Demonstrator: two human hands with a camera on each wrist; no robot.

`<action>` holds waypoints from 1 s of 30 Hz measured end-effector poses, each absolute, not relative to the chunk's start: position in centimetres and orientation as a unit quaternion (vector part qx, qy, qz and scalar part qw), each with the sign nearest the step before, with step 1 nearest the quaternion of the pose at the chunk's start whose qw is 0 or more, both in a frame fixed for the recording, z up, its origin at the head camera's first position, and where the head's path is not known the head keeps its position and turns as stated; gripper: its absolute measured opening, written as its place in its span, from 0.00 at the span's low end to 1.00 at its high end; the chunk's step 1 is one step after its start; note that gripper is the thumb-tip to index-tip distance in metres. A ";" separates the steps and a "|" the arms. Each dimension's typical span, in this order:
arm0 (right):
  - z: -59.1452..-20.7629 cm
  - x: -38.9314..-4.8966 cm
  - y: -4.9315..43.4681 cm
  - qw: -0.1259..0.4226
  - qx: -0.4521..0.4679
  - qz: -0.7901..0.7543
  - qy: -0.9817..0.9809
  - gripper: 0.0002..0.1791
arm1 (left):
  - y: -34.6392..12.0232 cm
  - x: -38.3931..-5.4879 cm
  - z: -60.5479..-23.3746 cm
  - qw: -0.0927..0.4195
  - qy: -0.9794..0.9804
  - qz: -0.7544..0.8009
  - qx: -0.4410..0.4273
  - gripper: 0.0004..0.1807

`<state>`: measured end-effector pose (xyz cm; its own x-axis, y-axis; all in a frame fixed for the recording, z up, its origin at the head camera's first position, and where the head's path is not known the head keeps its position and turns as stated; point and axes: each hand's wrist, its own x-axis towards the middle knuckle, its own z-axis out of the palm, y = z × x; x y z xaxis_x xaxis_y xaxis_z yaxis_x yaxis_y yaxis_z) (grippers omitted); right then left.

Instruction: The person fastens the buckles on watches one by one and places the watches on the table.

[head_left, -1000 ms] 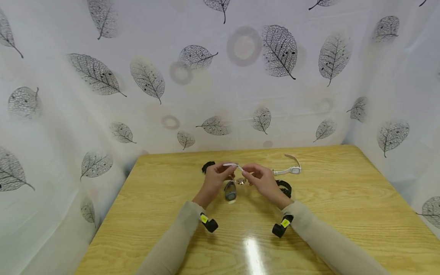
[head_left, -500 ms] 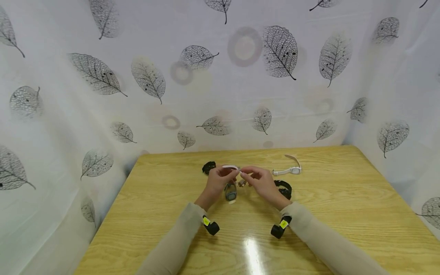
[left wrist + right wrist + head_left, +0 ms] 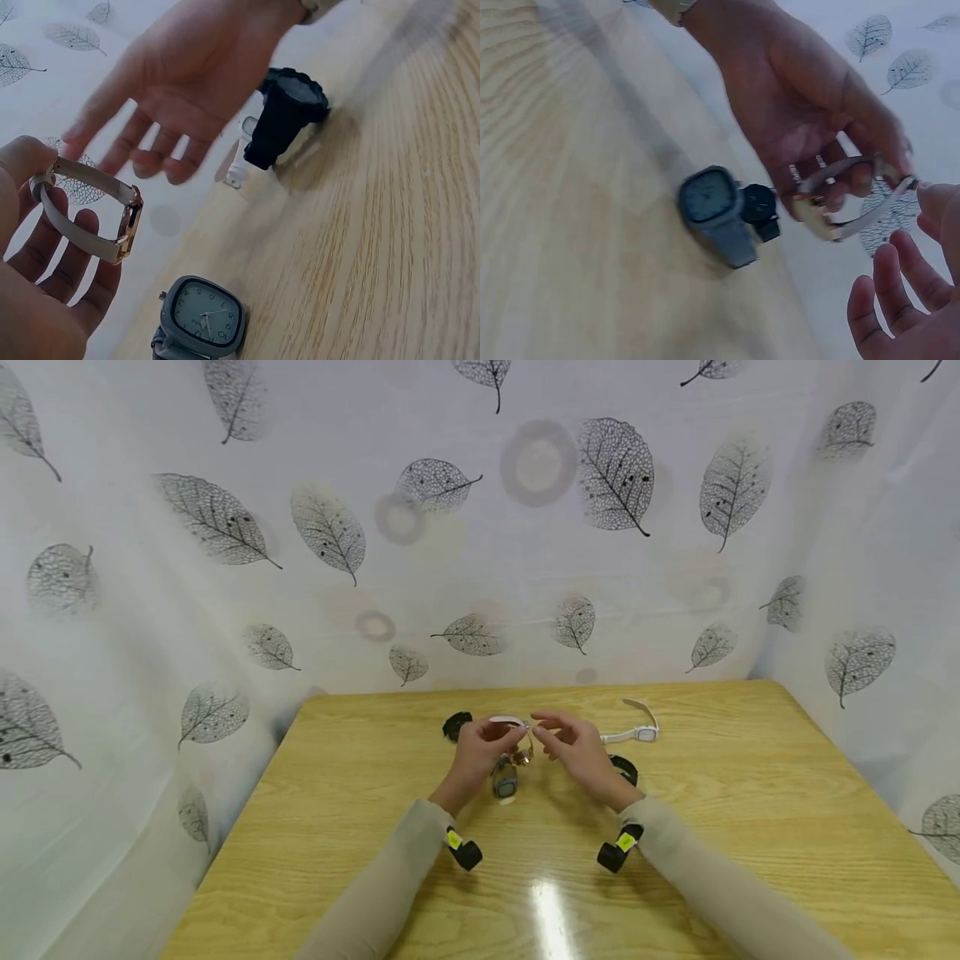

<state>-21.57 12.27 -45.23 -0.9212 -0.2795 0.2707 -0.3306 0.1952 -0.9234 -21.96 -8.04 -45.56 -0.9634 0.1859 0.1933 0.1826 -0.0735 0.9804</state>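
My left hand (image 3: 474, 753) pinches a wristwatch (image 3: 129, 229) with a rose-gold case and a pale strap bent into a loop. Its thumb and forefinger grip the strap at the buckle end, and the case hangs below, above the table. Just to the right, my right hand (image 3: 581, 753) has loosely bent fingers and holds nothing. In the right wrist view its thumb tip is right at the strap's end. A grey square-faced watch (image 3: 202, 315) lies on the table beneath the hands.
A black watch (image 3: 454, 725) lies behind my left hand. To the right are a white-strapped watch (image 3: 645, 733), laid out long, and another black watch (image 3: 289, 112), partly hidden by my right wrist in the head view. A leaf-print curtain (image 3: 480, 552) backs the wooden table (image 3: 322, 877).
My right fingers met the strap's end beside my left fingertips half a second ago; now they have drawn a little to the right, off it. The left hand keeps its hold.
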 end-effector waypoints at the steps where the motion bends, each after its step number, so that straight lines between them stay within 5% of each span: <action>1: -44.9 -21.8 12.4 0.031 0.204 0.596 -0.776 0.18 | -8.0 -22.0 -45.5 -0.001 0.687 0.715 0.134 0.13; 12: -41.3 -23.1 11.4 0.049 0.280 0.476 -0.832 0.17 | -7.5 -22.3 -46.0 -0.025 0.726 0.672 0.145 0.11; 30: -40.9 -23.2 10.8 0.054 0.300 0.441 -0.844 0.09 | -7.6 -22.1 -45.8 -0.030 0.740 0.656 0.144 0.10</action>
